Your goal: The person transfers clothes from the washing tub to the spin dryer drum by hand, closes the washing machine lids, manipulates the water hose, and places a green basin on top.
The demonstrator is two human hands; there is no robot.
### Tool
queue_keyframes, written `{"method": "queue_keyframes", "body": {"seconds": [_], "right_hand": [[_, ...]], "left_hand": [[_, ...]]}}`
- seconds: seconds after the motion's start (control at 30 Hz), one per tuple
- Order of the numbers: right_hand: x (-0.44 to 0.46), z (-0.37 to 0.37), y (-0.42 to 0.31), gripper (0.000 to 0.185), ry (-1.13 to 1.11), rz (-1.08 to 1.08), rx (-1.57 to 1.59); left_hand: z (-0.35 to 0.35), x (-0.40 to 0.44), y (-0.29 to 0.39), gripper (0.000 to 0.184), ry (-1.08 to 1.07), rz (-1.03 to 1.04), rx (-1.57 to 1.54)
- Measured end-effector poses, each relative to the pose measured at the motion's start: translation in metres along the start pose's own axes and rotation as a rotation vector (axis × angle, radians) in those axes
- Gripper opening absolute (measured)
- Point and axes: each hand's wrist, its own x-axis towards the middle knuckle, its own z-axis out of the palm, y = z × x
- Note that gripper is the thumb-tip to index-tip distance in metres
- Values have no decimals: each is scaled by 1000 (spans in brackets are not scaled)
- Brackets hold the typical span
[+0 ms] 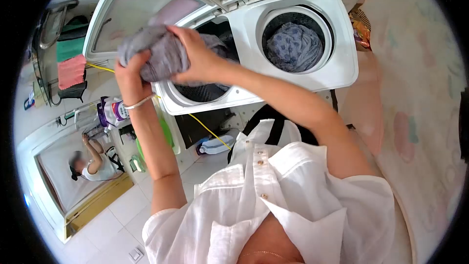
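A bunched grey cloth is held between my two hands above the left edge of the white washing machine. My left hand grips it from the lower left, a bracelet at the wrist. My right hand presses on its right side, fingers curved round it. Part of the wide left tub shows beneath my hands, with dark and grey cloth inside. In the smaller round right tub lies a crumpled grey-blue patterned cloth. Both lids are raised.
The raised lid stands behind the cloth. Bottles and a green basin are at the left. A yellow cord runs below the machine. A mirror and hanging cloths are on the left wall.
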Motion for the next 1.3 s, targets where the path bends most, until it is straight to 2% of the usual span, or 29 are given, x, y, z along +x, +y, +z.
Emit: {"method": "queue_keyframes", "body": {"seconds": [0.07, 0.1, 0.2, 0.23, 0.27, 0.3, 0.33, 0.37, 0.4, 0.43, 0.47, 0.5, 0.53, 0.57, 0.6, 0.63, 0.7, 0.73, 0.77, 0.83, 0.87, 0.9, 0.93, 1.0, 1.03, 1.07, 1.1, 1.2, 1.3], "right_hand": [[27, -37, -40, 88, -65, -84, 15], [40, -54, -54, 88, -67, -88, 9], [58, -107, -79, 73, -1, -407, -128], [56, -134, -97, 68, -112, -226, -112], [59, -155, -102, 67, -106, -231, -27], [61, -176, -106, 66, -101, -236, 58], [56, -204, -127, 65, -149, 7, -1], [55, -222, -107, 60, -176, -138, -28], [48, -242, -79, 56, -121, -230, -261], [33, -255, -55, 47, -33, -161, -278], [9, -291, 4, 57, -106, 54, -481], [-14, -298, 23, 59, -114, 29, -444], [-34, -304, 43, 63, -122, 0, -408], [-69, -310, 84, 58, -181, 21, -509], [-97, -315, 122, 53, -240, 42, -612], [-112, -305, 127, 48, -413, 340, -598], [-136, -275, 121, 40, -713, 678, -703], [-146, -261, 116, 38, -846, 724, -830], [-140, -252, 111, 38, -846, 733, -823], [-110, -245, 96, 25, -1128, 903, -981], [-97, -244, 96, 23, -955, 848, -864], [-86, -241, 96, 22, -780, 790, -748], [-74, -229, 100, 24, -508, 649, -695], [-46, -198, 98, 45, -228, 242, -699], [-32, -182, 99, 54, -328, 305, -708], [-26, -163, 97, 63, -293, 220, -725], [-19, -149, 87, 75, -346, 251, -785], [-28, -128, 97, 80, -347, 245, -1011], [-41, -127, 99, 80, -349, 230, -934]], "left_hand": [[27, -9, 36, 39, 2, 113, -64], [46, -14, 54, 31, 12, 207, -113], [86, -20, 80, 29, -73, 351, -271], [101, -21, 83, 32, -120, 355, -301], [113, -21, 82, 34, -161, 359, -333], [122, -13, 67, 27, -191, 361, -370], [129, -5, 49, 19, -220, 355, -404], [163, -20, 37, 21, -211, 372, -350], [179, -21, 19, 33, -302, 480, -30], [201, -40, 10, 42, -391, 326, -62], [208, -38, -26, 48, -466, 344, 183], [228, -53, -53, 50, -504, 410, -58], [220, -44, -95, 52, -683, 589, 351], [214, -52, -107, 40, -761, 543, 541], [206, -50, -127, 31, -798, 282, 511], [193, -43, -150, 25, -825, 25, 478], [162, -22, -196, 20, -371, 7, 334], [137, -5, -213, 16, -254, -137, 234], [122, 9, -227, 17, -110, -184, 91], [112, 27, -227, 28, 177, -534, 131], [105, 38, -243, 33, 294, -692, 154], [92, 51, -274, 46, 250, -914, 26], [97, 53, -275, 46, 241, -922, 25], [109, 56, -273, 74, -137, -1191, -562], [117, 68, -295, 64, -281, -1052, -580], [124, 75, -311, 62, -337, -965, -559], [131, 78, -319, 60, -368, -894, -518], [137, 75, -338, 54, -409, -778, -435], [122, 60, -348, 48, -385, -706, -398]]}}
